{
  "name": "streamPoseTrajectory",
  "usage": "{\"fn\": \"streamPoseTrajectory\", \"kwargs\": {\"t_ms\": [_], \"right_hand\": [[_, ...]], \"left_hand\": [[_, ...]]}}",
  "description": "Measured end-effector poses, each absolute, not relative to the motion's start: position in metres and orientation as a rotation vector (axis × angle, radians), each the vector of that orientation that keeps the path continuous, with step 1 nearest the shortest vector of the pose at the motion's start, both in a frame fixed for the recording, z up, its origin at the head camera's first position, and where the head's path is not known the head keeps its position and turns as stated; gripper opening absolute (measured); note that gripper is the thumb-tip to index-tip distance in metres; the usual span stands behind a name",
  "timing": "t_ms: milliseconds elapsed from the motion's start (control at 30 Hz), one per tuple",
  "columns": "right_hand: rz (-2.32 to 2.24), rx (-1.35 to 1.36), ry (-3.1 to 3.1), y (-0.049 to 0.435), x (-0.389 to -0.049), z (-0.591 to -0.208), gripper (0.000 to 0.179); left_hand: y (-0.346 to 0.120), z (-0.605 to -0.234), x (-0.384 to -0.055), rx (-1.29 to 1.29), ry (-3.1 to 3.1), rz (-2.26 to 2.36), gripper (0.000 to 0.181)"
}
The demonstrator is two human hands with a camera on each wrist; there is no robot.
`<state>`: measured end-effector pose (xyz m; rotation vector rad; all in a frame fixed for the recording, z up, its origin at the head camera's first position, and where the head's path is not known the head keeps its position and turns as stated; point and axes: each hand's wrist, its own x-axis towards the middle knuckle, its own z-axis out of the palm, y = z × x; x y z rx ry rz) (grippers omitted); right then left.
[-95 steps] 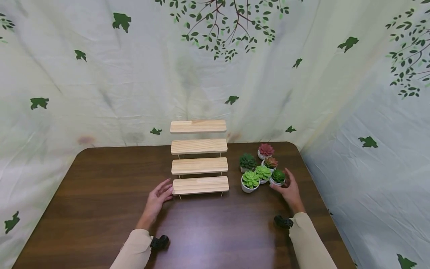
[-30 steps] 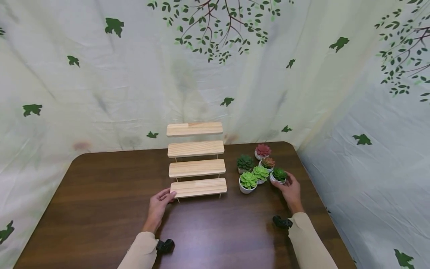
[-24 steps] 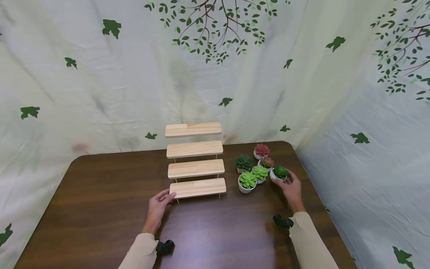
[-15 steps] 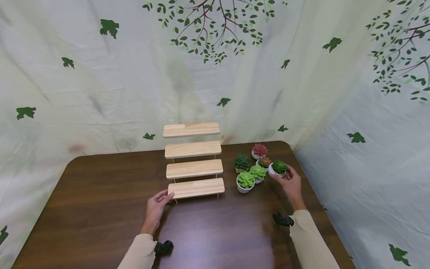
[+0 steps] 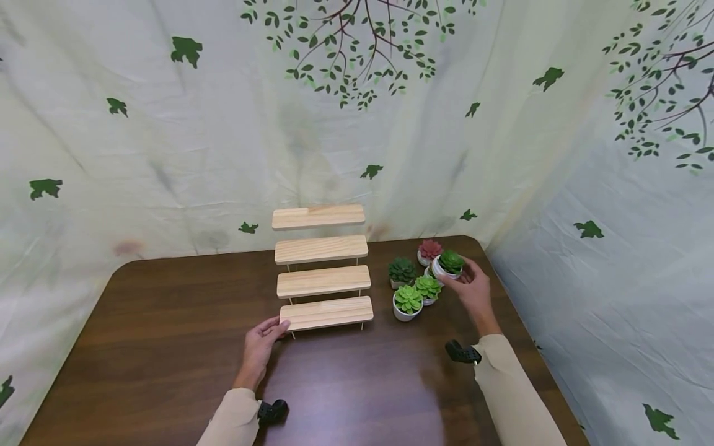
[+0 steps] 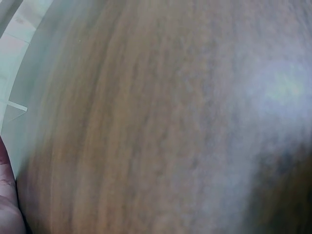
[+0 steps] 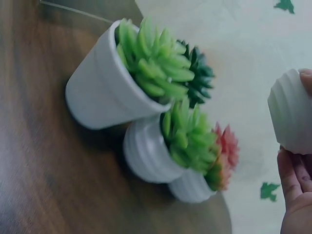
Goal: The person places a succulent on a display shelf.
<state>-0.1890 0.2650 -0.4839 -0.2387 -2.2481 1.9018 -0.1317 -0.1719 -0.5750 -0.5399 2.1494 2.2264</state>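
My right hand [image 5: 473, 290] grips a small dark green succulent [image 5: 451, 261] in a white ribbed pot, tilted and raised above the table. In the right wrist view, the thumb and fingers hold the raised pot [image 7: 291, 114] from both sides. My left hand [image 5: 260, 348] pinches the left end of the lowest step of a four-tier wooden display stand [image 5: 326, 313], thumb on top. The left wrist view catches only a bit of that hand [image 6: 7, 204] at its left edge. Beside the raised pot stand two bright green succulents [image 5: 408, 299], a dark green one [image 5: 401, 270] and a red one [image 5: 430, 249].
A reddish-green potted succulent [image 7: 220, 168] in the right wrist view is mostly hidden behind the raised pot in the head view. The brown wooden table [image 5: 184, 334] ends at a pale curtain [image 5: 223, 155] printed with leaves.
My right hand has lifted the dark green succulent off the table and moved it up and left over the cluster. The left hand went from touching the stand's end to pinching it.
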Motion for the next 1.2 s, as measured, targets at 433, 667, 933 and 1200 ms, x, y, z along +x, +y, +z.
{"fn": "streamPoseTrajectory", "kwargs": {"t_ms": [433, 667, 933, 1200], "right_hand": [[1.936, -0.02, -2.246, 0.231, -0.203, -0.461, 0.059], [1.963, 0.032, -2.3, 0.212, -0.212, -0.452, 0.06], [2.021, 0.051, -2.354, 0.187, -0.224, -0.433, 0.066], [2.039, 0.139, -2.32, 0.161, -0.239, -0.428, 0.065]], "left_hand": [[-0.173, -0.575, -0.133, -0.548, 2.138, 2.217, 0.053], [-0.175, -0.575, -0.132, -0.548, 2.118, 2.22, 0.053], [-0.175, -0.574, -0.132, -0.543, 2.143, 2.216, 0.052], [-0.176, -0.575, -0.132, -0.566, 2.155, 2.195, 0.052]]}}
